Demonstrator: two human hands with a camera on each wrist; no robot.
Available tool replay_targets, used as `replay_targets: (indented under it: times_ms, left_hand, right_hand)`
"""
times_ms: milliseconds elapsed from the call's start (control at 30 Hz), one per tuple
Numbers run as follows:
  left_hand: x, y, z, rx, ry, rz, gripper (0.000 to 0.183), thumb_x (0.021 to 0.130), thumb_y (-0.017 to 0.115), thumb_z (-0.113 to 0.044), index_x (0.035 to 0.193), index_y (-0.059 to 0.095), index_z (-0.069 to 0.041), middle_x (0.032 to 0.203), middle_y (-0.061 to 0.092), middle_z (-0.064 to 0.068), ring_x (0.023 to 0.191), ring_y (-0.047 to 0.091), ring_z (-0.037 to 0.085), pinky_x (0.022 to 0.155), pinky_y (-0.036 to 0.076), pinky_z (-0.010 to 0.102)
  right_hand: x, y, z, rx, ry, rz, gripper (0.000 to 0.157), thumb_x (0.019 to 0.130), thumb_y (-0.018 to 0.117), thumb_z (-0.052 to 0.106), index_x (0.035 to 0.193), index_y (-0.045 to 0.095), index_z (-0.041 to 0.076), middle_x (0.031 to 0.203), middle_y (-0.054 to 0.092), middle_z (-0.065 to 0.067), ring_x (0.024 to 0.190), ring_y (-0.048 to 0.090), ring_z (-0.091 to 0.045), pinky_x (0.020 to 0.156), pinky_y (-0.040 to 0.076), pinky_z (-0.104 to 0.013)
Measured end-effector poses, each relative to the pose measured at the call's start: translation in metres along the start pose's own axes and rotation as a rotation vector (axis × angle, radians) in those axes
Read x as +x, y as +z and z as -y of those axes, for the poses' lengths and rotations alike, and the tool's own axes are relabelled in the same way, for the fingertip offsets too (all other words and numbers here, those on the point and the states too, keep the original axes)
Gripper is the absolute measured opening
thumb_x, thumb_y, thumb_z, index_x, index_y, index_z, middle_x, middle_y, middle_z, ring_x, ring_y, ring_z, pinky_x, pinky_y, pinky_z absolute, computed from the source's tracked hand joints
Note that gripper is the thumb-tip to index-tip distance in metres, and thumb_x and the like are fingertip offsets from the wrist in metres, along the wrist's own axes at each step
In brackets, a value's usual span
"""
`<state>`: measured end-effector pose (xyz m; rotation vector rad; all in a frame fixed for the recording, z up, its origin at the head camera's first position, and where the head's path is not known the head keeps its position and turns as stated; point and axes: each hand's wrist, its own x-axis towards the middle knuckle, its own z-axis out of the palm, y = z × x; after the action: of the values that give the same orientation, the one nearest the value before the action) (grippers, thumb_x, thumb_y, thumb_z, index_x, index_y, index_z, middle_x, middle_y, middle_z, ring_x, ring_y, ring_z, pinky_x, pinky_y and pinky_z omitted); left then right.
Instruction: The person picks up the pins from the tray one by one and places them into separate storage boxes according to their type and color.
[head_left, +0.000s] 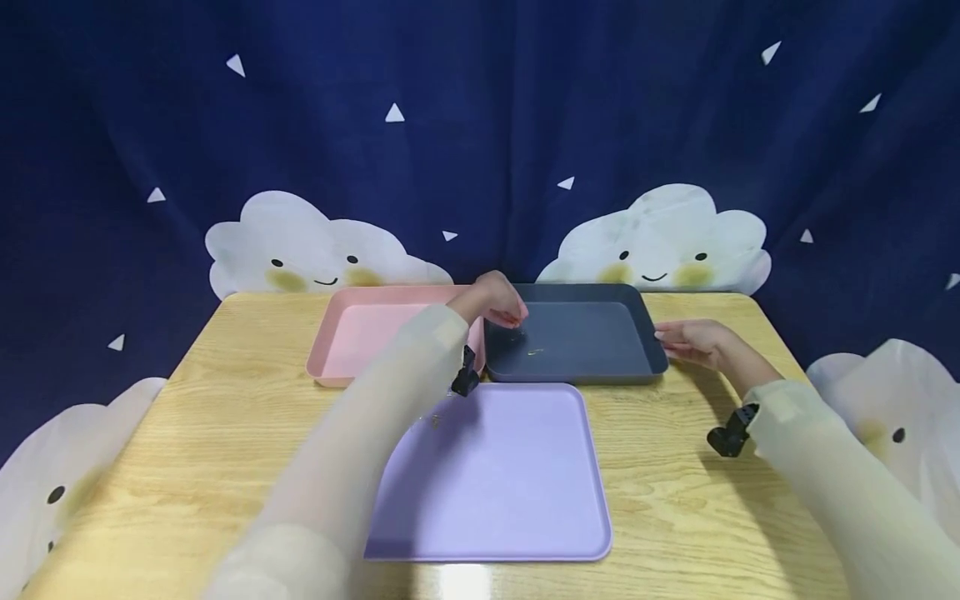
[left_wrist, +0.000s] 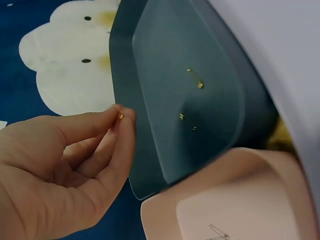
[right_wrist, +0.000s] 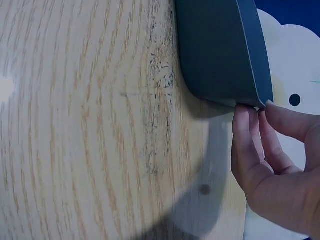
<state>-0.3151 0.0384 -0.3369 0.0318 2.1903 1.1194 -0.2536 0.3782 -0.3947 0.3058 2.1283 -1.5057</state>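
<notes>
My left hand [head_left: 498, 300] is above the left part of a dark grey-blue tray [head_left: 592, 337]. In the left wrist view its thumb and forefinger pinch a small gold safety pin [left_wrist: 121, 115], mostly hidden by the fingertips. Two gold pins, one an upper safety pin [left_wrist: 200, 85] and the other a lower safety pin [left_wrist: 188, 121], lie apart on the dark tray's floor. At that tray's right end, my right hand [head_left: 693, 343] pinches the rim, thumb on top and fingers against the outer wall.
Left of the dark tray stands a pink tray [head_left: 367, 333], with dark thin safety pins [left_wrist: 219, 232] inside. A flat lilac tray [head_left: 510, 483] lies in front; small gold bits [head_left: 435, 421] show on it beside my left sleeve. A navy curtain [head_left: 480, 150] hangs behind the wooden table [head_left: 225, 400].
</notes>
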Motion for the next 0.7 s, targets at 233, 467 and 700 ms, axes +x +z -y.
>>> replay_targets:
  times_ms: [233, 467, 700]
  left_hand:
    - [0.026, 0.005, -0.004, 0.172, -0.071, -0.088, 0.008, 0.079, 0.071, 0.004, 0.087, 0.072, 0.002, 0.083, 0.071, 0.011, 0.071, 0.069, 0.017, 0.070, 0.061, 0.028]
    - [0.060, 0.004, 0.009, 0.321, -0.037, -0.171, 0.021, 0.075, 0.069, 0.005, 0.096, 0.067, 0.007, 0.090, 0.071, 0.015, 0.063, 0.069, 0.019, 0.063, 0.061, 0.027]
    - [0.030, 0.011, 0.002, 0.442, 0.005, -0.263, 0.033, 0.085, 0.067, -0.007, 0.115, 0.060, 0.004, 0.090, 0.066, 0.010, 0.057, 0.061, 0.012, 0.072, 0.061, 0.025]
  right_hand:
    - [-0.003, 0.005, 0.005, -0.016, 0.004, -0.038, 0.060, 0.097, 0.050, 0.007, 0.148, 0.023, -0.009, 0.078, 0.060, 0.021, 0.077, 0.061, 0.007, 0.083, 0.056, -0.015]
    - [-0.004, 0.009, 0.011, -0.081, 0.007, -0.076, 0.057, 0.096, 0.052, 0.009, 0.146, 0.030, -0.008, 0.086, 0.060, 0.017, 0.077, 0.059, 0.008, 0.087, 0.056, -0.018]
    - [-0.007, 0.004, 0.010, -0.074, 0.016, -0.098, 0.051, 0.097, 0.041, 0.001, 0.146, 0.030, -0.008, 0.082, 0.063, 0.018, 0.075, 0.060, 0.007, 0.086, 0.056, -0.019]
